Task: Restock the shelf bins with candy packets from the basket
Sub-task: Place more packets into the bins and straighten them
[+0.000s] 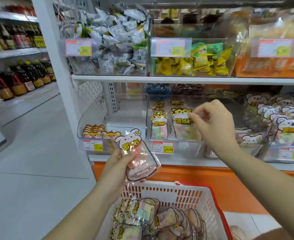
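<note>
My left hand (pixel 118 161) grips a clear candy packet with a pink rabbit header and pink sweets (pixel 137 158), held above the basket in front of the lower shelf. My right hand (pixel 212 125) reaches into the middle clear bin (pixel 148 118) and pinches the top of a tiger-header packet of pastel sweets (pixel 181 122) standing there beside another such packet (pixel 158 123). The white basket with a red rim (pixel 186 193) sits below, holding several more packets (pixel 142 212). The left bin (pixel 90 115) holds a few tiger-header packets low at its front.
A bin of koala-header packets (pixel 281 122) stands to the right. The upper shelf carries bins of grey-wrapped sweets (pixel 115 49), yellow sweets (pixel 203 63) and orange bags (pixel 272 66). An aisle floor (pixel 30 153) and shelves of bottles (pixel 21 77) lie to the left.
</note>
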Available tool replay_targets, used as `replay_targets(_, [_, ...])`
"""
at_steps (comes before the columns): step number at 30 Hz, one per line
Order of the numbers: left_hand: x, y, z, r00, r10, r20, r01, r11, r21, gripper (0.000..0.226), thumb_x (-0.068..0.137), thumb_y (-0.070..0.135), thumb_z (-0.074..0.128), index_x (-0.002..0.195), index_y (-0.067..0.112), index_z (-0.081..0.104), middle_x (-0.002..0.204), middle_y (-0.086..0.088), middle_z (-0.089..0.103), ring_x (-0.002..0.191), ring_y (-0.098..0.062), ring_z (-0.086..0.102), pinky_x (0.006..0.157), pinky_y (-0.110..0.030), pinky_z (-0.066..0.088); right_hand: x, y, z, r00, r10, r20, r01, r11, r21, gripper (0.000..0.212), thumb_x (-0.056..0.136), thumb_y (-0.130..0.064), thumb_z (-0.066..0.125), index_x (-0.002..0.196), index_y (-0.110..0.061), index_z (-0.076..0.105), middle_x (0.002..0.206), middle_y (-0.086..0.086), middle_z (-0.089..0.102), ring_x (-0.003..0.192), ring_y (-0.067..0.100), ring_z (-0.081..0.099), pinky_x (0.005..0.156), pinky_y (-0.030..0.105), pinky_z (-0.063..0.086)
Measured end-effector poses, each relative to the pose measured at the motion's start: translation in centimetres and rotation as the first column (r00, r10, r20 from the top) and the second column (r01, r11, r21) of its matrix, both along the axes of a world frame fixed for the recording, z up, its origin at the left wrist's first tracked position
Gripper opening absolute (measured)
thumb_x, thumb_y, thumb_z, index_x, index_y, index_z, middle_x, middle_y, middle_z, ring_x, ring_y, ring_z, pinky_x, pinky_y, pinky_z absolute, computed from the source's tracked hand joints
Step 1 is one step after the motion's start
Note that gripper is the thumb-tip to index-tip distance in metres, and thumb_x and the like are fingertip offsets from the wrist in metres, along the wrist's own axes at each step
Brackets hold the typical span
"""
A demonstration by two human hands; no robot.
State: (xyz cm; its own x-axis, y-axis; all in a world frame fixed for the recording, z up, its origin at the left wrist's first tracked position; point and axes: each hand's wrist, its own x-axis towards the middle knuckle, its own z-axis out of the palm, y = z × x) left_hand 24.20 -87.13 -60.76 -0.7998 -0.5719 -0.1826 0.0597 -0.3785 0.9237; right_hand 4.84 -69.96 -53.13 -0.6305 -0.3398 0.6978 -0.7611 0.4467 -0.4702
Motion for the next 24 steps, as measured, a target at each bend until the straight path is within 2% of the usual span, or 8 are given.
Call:
replay_targets(2, [-1.0, -0.7, 0.9, 1.000, 0.009, -0.003, -0.009, 0.994, -0.106, 0.046, 0.095, 0.018, 0.063, 0.133, 0.001, 0.044, 0.076, 0.004, 0.073, 0.073, -0.012, 0.072, 0.071, -0.036, 0.058, -0.7, -1.8, -0.9, 0.988, -0.024, -0.152, 0.026, 1.000, 0.012, 0.007, 0.088, -0.027, 0.073, 0.085, -0.023, 0.068, 0.088, -0.005, 0.052, 0.082, 0.017, 0.054, 0.059, 0.031, 0.039])
replay_targets(5, [-2.0, -1.8, 1.7, 1.000, 0.013, -0.017, -0.016, 0.978, -0.209, 0.022, 0.094, 0.021, 0.066, 0.113, 0.030, 0.061, 0.103, 0.001, 0.076, 0.100, -0.019, 0.072, 0.096, -0.048, 0.053, -2.5, -3.8, -1.6, 0.981, -0.019, -0.194, 0.018, 1.000, -0.010, 0.008, 0.089, -0.027, 0.072, 0.088, -0.020, 0.069, 0.094, -0.005, 0.054, 0.081, 0.013, 0.053, 0.058, 0.030, 0.041])
replay_targets(8, [-2.8, -2.6, 1.6, 1.000, -0.015, -0.028, 0.008, 0.972, -0.236, 0.025, 0.094, 0.022, 0.067, 0.113, 0.037, 0.060, 0.104, 0.004, 0.076, 0.098, -0.016, 0.073, 0.095, -0.050, 0.053, -4.4, -5.1, -1.7, 0.995, -0.061, -0.080, 0.071, 0.990, 0.122, 0.009, 0.094, -0.034, 0.066, 0.089, -0.027, 0.062, 0.091, -0.008, 0.063, 0.080, 0.017, 0.060, 0.063, 0.034, 0.049])
replay_targets(10, [-3.4, -2.9, 1.5, 0.999, -0.011, -0.048, 0.003, 0.986, -0.170, 0.035, 0.095, 0.018, 0.065, 0.115, 0.043, 0.051, 0.087, 0.011, 0.073, 0.078, -0.001, 0.072, 0.082, -0.036, 0.057, -5.9, -5.9, -2.1, 0.991, -0.134, -0.025, 0.136, 0.946, 0.294, 0.011, 0.096, -0.036, 0.062, 0.090, -0.030, 0.055, 0.085, -0.005, 0.068, 0.080, 0.024, 0.062, 0.062, 0.034, 0.048])
replay_targets(11, [-3.7, -2.7, 1.5, 0.999, -0.004, -0.050, -0.002, 0.992, -0.124, 0.038, 0.095, 0.017, 0.064, 0.124, 0.030, 0.044, 0.082, 0.015, 0.070, 0.067, 0.006, 0.068, 0.070, -0.025, 0.056, -6.6, -6.1, -2.4, 0.986, -0.165, -0.035, 0.166, 0.914, 0.371, 0.012, 0.096, -0.036, 0.061, 0.091, -0.029, 0.052, 0.085, -0.003, 0.069, 0.080, 0.027, 0.062, 0.060, 0.033, 0.046])
replay_targets(13, [-4.1, -2.6, 1.3, 0.999, -0.019, -0.029, 0.015, 0.993, -0.115, 0.030, 0.096, 0.018, 0.063, 0.110, 0.040, 0.049, 0.082, 0.018, 0.070, 0.066, 0.008, 0.068, 0.063, -0.018, 0.054, -8.2, -6.4, -2.7, 0.976, -0.210, -0.060, 0.212, 0.847, 0.487, 0.012, 0.096, -0.032, 0.060, 0.091, -0.028, 0.050, 0.085, 0.001, 0.068, 0.080, 0.030, 0.062, 0.059, 0.032, 0.042])
replay_targets(17, [-4.4, -2.2, 1.5, 0.998, 0.002, 0.056, 0.006, 0.990, -0.142, 0.027, 0.085, 0.032, 0.072, 0.073, 0.055, 0.064, 0.094, 0.005, 0.076, 0.098, -0.022, 0.072, 0.095, -0.049, 0.054, -10.7, -7.4, -3.1, 0.953, -0.255, -0.164, 0.297, 0.678, 0.672, 0.015, 0.093, -0.022, 0.063, 0.090, -0.027, 0.049, 0.090, 0.003, 0.070, 0.084, 0.030, 0.065, 0.070, 0.033, 0.040])
replay_targets(24, [-4.8, -1.8, 1.6, 0.998, -0.012, 0.062, 0.020, 0.991, -0.130, 0.026, 0.085, 0.029, 0.072, 0.074, 0.052, 0.069, 0.092, 0.000, 0.077, 0.097, -0.029, 0.072, 0.095, -0.057, 0.052, -11.5, -8.2, -4.4, 0.887, -0.263, -0.379, 0.459, 0.427, 0.779, 0.035, 0.081, -0.011, 0.064, 0.113, -0.023, 0.056, 0.091, 0.001, 0.070, 0.097, 0.026, 0.060, 0.088, 0.040, 0.032])
